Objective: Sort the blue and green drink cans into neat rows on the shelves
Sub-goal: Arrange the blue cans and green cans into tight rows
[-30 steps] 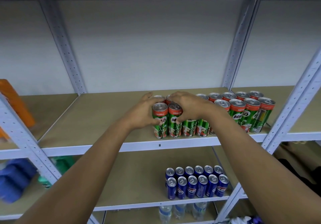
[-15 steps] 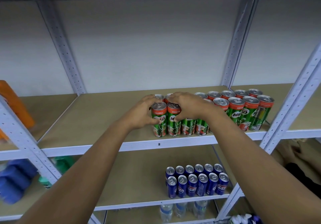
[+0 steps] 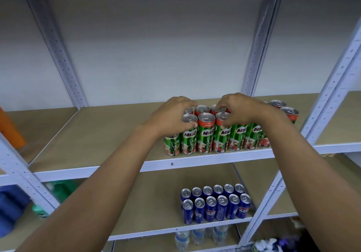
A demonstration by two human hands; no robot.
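Note:
Green Milo cans [image 3: 205, 134] stand in two rows near the front of the upper shelf [image 3: 109, 134]. My left hand [image 3: 172, 117] grips the tops of the leftmost green cans, fingers curled over them. My right hand [image 3: 240, 109] curls over the can tops just right of the middle, fingertips on a front can [image 3: 222, 132]. Both hands hide some cans of the back row. Blue cans [image 3: 214, 206] stand in two tidy rows on the shelf below [image 3: 136, 218].
Grey perforated uprights [image 3: 320, 103] frame the shelf bay on both sides. An orange object [image 3: 9, 128] sits at the far left of the upper level. Blue and green packs [image 3: 11, 206] lie lower left. Water bottles [image 3: 197, 236] stand on the bottom level.
My hands have drawn apart along the green cans: the left one is now at the row's left end, the right one further right. The view has shifted slightly.

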